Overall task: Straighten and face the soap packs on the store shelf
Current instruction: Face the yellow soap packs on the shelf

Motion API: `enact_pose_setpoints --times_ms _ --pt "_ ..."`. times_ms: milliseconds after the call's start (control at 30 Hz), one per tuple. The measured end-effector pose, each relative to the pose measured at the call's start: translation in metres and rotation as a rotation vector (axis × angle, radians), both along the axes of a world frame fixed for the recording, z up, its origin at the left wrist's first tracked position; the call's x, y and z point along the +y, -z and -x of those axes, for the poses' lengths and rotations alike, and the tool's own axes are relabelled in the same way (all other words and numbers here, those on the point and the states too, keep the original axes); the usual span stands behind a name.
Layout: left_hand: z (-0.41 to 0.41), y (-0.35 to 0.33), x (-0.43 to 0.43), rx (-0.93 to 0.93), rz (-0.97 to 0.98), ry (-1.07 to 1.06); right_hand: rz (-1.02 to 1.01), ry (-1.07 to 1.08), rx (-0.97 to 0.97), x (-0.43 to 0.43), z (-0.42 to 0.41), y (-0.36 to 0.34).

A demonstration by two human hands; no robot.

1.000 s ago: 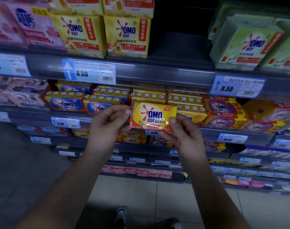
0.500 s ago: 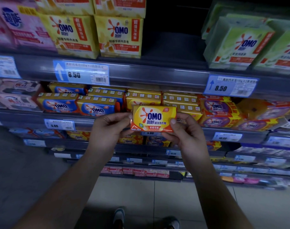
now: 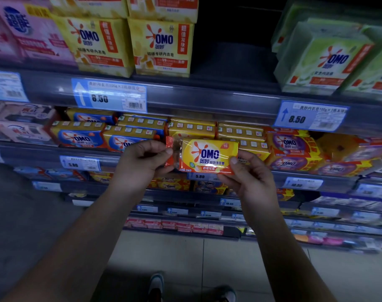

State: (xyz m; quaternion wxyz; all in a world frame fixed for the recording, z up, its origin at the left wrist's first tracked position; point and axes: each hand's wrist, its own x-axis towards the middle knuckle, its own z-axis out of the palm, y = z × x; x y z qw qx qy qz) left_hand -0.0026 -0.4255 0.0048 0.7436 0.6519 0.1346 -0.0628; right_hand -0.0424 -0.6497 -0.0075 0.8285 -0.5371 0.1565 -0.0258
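Shifting outward, the left hand (image 3: 142, 164) now pinches the crimped wrapper end (image 3: 170, 153) of the yellow OMO soap pack (image 3: 209, 155), seemingly smoothing it, while the right hand (image 3: 248, 179) pinches the other side, label forward, just before the shelved yellow packs (image 3: 192, 127).

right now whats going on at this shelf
A person is holding one yellow OMO soap pack in both hands, in front of the shelf. The left hand pinches the wrapper's left end; the right hand holds the lower right corner. Its label faces the camera, roughly level. It is not yet set among the row of yellow packs behind it.
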Motion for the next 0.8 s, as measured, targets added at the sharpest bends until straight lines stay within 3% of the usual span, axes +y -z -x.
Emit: enact_pose_setpoints --times_ms 433,800 --pt "-0.006 0.000 0.008 -0.164 -0.242 0.117 0.000 0.001 0.048 0.000 -0.002 -0.003" --pt "-0.001 0.003 0.008 -0.252 -0.210 0.139 0.126 0.001 0.127 -0.004 -0.002 -0.010"
